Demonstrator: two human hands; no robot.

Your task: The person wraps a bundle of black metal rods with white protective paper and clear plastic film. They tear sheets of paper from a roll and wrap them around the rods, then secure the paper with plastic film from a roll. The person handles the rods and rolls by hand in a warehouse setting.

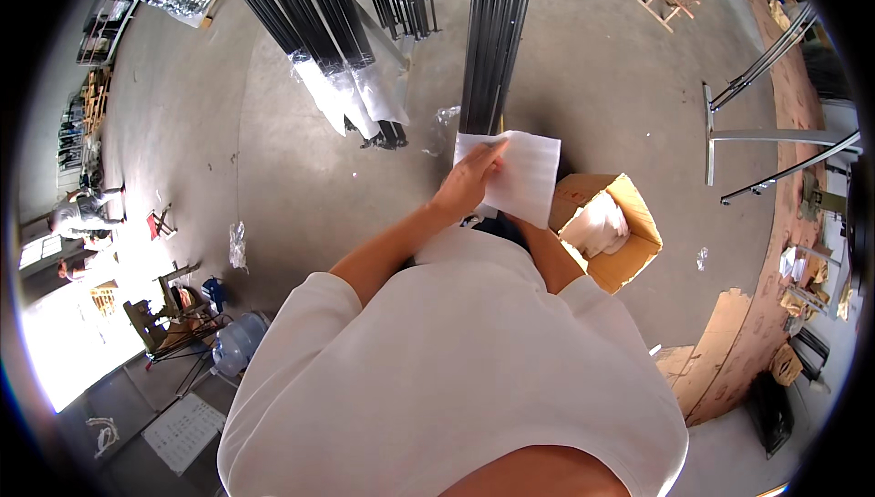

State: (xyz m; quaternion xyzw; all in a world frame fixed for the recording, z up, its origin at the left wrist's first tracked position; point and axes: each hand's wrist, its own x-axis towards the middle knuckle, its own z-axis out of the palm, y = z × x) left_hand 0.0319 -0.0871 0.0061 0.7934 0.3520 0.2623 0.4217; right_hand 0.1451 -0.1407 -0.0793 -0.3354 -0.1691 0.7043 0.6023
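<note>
- At the head view's centre, left hand [468, 184] on white sheet [531, 174], whether pinching unclear; right hand hidden, grip untellable
- Just beyond the left hand, black bars [497, 41] run lengthwise away, near ends at the sheet

A white foam sheet [531, 174] is hiding the right hand and the near ends of the black bars [495, 41]. The upper edge is cropping their far ends, and glare is obscuring the bright opening [73, 347].
</note>
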